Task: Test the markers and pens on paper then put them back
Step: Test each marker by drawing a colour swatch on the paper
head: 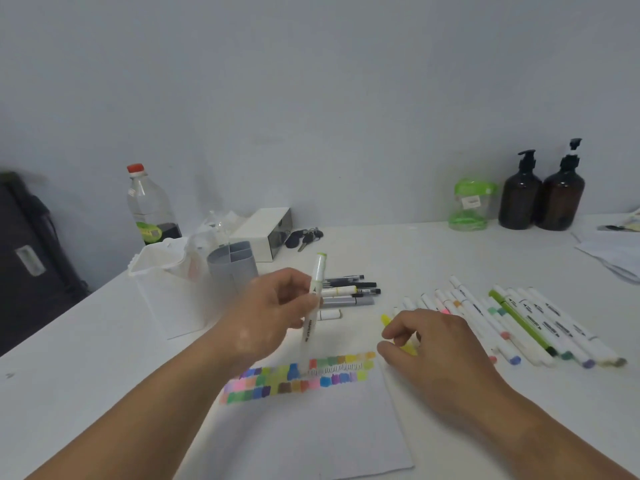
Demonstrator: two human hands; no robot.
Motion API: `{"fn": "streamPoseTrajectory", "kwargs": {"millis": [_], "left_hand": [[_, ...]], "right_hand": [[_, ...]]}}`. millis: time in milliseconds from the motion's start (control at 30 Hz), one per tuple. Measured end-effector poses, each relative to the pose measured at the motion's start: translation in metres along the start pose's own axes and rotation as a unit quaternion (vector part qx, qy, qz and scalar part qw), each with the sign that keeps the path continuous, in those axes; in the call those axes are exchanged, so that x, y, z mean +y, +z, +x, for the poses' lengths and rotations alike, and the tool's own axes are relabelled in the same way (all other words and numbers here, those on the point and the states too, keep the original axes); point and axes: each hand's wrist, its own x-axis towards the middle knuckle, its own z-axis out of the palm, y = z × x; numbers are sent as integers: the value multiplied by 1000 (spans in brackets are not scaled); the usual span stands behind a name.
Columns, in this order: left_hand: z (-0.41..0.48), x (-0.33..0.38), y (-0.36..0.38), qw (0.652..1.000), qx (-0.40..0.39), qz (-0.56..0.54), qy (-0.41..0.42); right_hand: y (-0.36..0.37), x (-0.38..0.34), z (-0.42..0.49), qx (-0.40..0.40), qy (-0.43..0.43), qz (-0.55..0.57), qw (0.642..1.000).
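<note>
My left hand (273, 310) grips a white marker (313, 299) with a light green cap, held nearly upright with its lower tip down at the colour swatches on the white paper (311, 427). My right hand (429, 344) rests at the paper's right edge, its fingers pinching a yellow marker (403, 342) that lies partly hidden under them. A row of white markers (512, 323) with coloured caps lies to the right. A small pile of pens and markers (349, 292) lies behind my left hand.
A grey divided pen holder (233, 263) and a white container (166, 289) stand at the left. Behind them are a plastic bottle (149, 206), a white box (266, 230) and keys (304, 237). A green-lidded jar (471, 206), two brown pump bottles (540, 199) and papers (613, 247) sit at the right.
</note>
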Motion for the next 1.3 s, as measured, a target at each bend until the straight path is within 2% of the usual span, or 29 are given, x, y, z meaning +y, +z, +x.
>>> {"fn": "streamPoseTrajectory", "kwargs": {"millis": [67, 167, 267, 333, 500, 533, 600, 633, 667, 867, 1000, 1133, 1233, 1300], "left_hand": [[-4, 2, 12, 983, -45, -178, -27], [-5, -5, 26, 945, -35, -320, -61], [-3, -15, 34, 908, -51, -410, -65], [-4, -23, 35, 904, -72, -418, -54], [-4, -36, 19, 949, -75, -305, -34], [-6, -36, 15, 963, -75, -258, -22], [-10, -34, 12, 994, -59, -87, 13], [-13, -33, 13, 998, -53, -2, 27], [-15, -32, 15, 997, -54, 50, 39], [-21, -27, 30, 963, -106, 188, 160], [-22, -24, 35, 963, -106, 190, 161], [-24, -23, 39, 963, -113, 172, 176], [-22, -27, 39, 961, -116, 201, 152], [-22, -31, 39, 950, -130, 259, 117]], "right_hand": [[1, -1, -2, -16, -16, 24, 999], [1, -4, -4, -61, -38, 42, 997], [2, -4, -3, -85, -46, 45, 994], [2, -3, -1, -70, -40, 93, 992], [-3, 1, 5, -28, 20, 222, 974], [-3, 1, 5, -32, 27, 243, 969], [-3, 0, 7, -32, 41, 275, 960], [-3, -1, 7, -29, 47, 287, 956], [-2, -1, 8, -26, 52, 300, 952], [6, -7, 5, -48, 44, 404, 912], [10, -13, 3, -94, 29, 454, 885], [16, -18, -3, -131, 14, 424, 896], [16, -18, -1, -57, 50, 423, 903], [13, -15, 2, -4, 101, 464, 880]]}}
